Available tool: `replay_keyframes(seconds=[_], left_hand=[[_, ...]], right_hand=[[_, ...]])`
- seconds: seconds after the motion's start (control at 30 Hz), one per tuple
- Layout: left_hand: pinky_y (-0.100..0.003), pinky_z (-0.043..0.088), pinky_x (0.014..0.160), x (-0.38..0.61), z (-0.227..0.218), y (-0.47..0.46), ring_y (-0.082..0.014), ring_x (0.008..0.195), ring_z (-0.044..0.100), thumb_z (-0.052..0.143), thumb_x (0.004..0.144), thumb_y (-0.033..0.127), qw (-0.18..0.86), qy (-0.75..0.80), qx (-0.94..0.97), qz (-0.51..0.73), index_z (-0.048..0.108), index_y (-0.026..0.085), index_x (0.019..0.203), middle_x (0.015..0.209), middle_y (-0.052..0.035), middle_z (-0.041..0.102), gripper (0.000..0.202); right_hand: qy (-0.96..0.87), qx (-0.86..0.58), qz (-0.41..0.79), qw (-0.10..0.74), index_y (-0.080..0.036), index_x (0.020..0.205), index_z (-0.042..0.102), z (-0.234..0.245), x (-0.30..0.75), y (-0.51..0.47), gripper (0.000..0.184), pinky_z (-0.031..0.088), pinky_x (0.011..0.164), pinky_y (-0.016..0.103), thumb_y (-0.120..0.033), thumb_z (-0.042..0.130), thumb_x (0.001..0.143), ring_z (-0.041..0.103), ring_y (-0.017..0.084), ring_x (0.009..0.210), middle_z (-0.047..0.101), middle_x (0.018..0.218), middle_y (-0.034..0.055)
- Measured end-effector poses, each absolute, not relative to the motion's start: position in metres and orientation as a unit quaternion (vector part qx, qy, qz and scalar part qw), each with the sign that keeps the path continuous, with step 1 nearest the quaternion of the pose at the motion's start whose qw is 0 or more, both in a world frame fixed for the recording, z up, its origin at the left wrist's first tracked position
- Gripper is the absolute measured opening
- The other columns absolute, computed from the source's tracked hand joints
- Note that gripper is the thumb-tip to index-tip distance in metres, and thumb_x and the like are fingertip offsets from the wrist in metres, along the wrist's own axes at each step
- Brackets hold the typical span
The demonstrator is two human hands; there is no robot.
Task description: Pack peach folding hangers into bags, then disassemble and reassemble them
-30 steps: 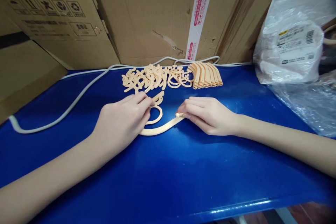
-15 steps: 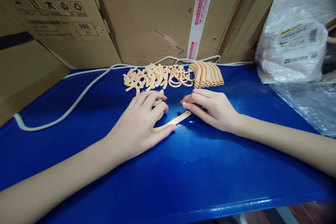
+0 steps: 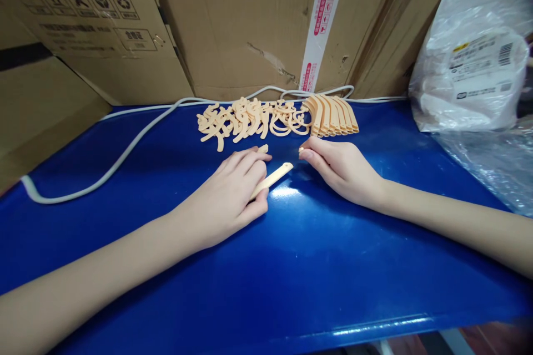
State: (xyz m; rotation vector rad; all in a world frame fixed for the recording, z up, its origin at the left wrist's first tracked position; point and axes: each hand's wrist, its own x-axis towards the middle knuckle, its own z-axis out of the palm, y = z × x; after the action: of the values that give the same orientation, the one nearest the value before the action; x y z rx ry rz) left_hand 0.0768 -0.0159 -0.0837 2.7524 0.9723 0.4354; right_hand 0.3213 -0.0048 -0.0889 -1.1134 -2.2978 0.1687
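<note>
My left hand (image 3: 233, 194) is closed around a beige plastic strip (image 3: 272, 178). The strip's free end has a small hole and points up and right. From under its index finger pokes the tip of another beige piece (image 3: 263, 148); most of it is hidden. My right hand (image 3: 343, 172) pinches a tiny beige piece (image 3: 301, 151) between thumb and fingertips, a short gap to the right of the strip. Behind the hands lies a heap of curved beige pieces (image 3: 250, 119), next to a neat row of curved beige tubes (image 3: 333, 116).
The blue table top (image 3: 291, 288) lies under everything. A white cable (image 3: 137, 147) runs along its back and left. Cardboard boxes (image 3: 233, 16) stand behind. At the right is a clear plastic bag (image 3: 470, 77) with labelled white contents.
My left hand has closed more around the strip, whose end has lifted and shifted slightly left. My right hand has drawn a little to the right, away from the strip, still pinching the tiny piece.
</note>
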Motion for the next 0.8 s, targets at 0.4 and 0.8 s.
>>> replay_keyframes(seconds=[0.4, 0.8], left_hand=[[-0.05, 0.04, 0.113, 0.0749, -0.0876, -0.0154, -0.0285, 0.14, 0.043, 0.042, 0.103, 0.03, 0.121, 0.332, 0.916, 0.191, 0.04, 0.022, 0.089, 0.138, -0.0179, 0.053, 0.017], [-0.043, 0.037, 0.115, 0.074, -0.0894, -0.0163, -0.0228, 0.139, 0.043, 0.04, 0.104, 0.03, 0.135, 0.31, 0.916, 0.217, 0.04, 0.022, 0.09, 0.141, -0.0131, 0.051, 0.016]], right_hand=[[-0.887, -0.376, 0.049, 0.262, -0.017, 0.11, 0.054, -0.0909, 0.3218, -0.0071, 0.028, 0.047, 0.068, 0.028, -0.042, 0.045, 0.102, 0.068, 0.019, 0.08, 0.073, 0.1, 0.0093], [-0.895, -0.37, 0.079, 0.235, -0.017, 0.099, 0.058, -0.0898, 0.322, -0.0054, 0.033, 0.042, 0.062, 0.025, -0.045, 0.04, 0.105, 0.067, 0.017, 0.072, 0.071, 0.089, 0.0056]])
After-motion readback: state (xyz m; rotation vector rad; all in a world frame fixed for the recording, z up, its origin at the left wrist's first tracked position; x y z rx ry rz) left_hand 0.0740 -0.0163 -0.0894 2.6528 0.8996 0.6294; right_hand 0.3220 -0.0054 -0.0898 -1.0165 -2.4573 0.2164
